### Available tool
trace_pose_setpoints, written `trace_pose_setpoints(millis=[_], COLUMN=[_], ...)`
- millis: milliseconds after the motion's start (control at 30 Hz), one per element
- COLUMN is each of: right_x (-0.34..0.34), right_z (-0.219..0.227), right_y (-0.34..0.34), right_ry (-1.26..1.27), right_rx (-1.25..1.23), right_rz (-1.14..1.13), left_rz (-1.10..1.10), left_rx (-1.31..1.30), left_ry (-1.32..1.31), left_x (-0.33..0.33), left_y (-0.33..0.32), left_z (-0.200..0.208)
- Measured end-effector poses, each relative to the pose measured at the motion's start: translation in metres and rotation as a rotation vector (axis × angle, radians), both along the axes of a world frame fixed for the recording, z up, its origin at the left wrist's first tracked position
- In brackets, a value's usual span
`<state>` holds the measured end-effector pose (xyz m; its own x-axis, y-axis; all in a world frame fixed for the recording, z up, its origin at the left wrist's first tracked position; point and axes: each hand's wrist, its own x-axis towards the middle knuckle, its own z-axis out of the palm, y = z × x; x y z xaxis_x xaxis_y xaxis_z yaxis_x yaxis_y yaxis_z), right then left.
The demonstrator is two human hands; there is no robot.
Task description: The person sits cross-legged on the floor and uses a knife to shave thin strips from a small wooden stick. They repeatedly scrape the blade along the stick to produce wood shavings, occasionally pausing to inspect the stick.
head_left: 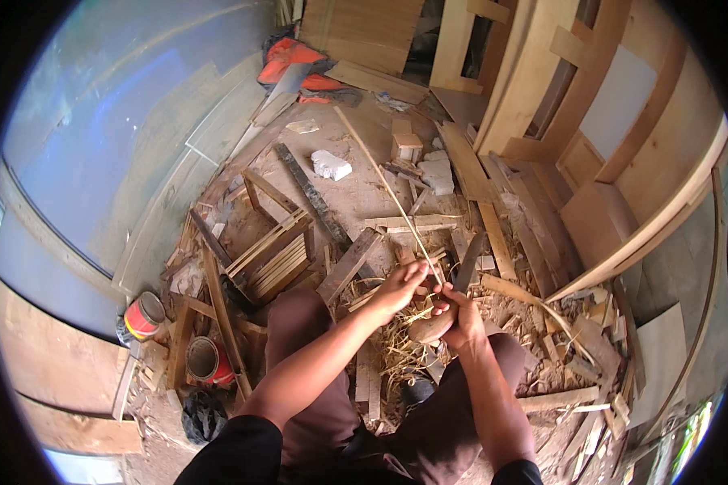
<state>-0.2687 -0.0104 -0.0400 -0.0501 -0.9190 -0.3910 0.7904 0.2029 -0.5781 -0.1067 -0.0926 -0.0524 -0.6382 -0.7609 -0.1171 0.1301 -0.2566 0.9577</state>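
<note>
A long thin wooden strip [380, 179] slants from far ahead down to my hands. The fingers of my left hand [399, 289] are closed around the strip near its close end. Just right of it, my right hand [463, 320] is closed on a large knife [467, 263]. Its dark blade points away from me beside the strip, and its thick brown wooden handle [431, 325] juts out below my fingers. The contact between blade and strip is hidden by my fingers. Curly pale shavings [404, 347] lie beneath my hands, between my knees.
Wood scraps and boards litter the floor around me. Left are a wooden frame [277, 257] and two red cans [144, 315]. A white block [332, 165] lies ahead. Tall wooden frames [534, 77] lean at the right, and a blue-grey panel [129, 129] stands left.
</note>
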Motion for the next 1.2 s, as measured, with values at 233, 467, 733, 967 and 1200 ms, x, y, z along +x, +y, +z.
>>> trace_pose_setpoints(millis=[233,467,733,967,1200], right_x=[0.02,0.007,-0.01,-0.016,-0.005], right_z=[-0.01,-0.022,-0.021,-0.027,-0.026], right_y=[-0.007,-0.024,-0.04,-0.051,-0.052], right_ry=[0.09,0.042,0.006,-0.143,-0.128], right_rx=[0.078,0.073,-0.03,-0.017,-0.03], right_rz=[0.05,-0.09,-0.375,-0.44,-0.334], left_rz=[0.302,0.406,0.226,0.189,0.303], left_rx=[0.078,-0.24,-0.339,-0.41,-0.508], left_ry=[0.136,-0.171,-0.449,-0.038,-0.162], left_x=[-0.012,0.02,0.05,0.101,0.144], left_y=[-0.006,-0.035,-0.022,-0.033,-0.001], left_z=[0.0,-0.012,0.03,0.034,0.047])
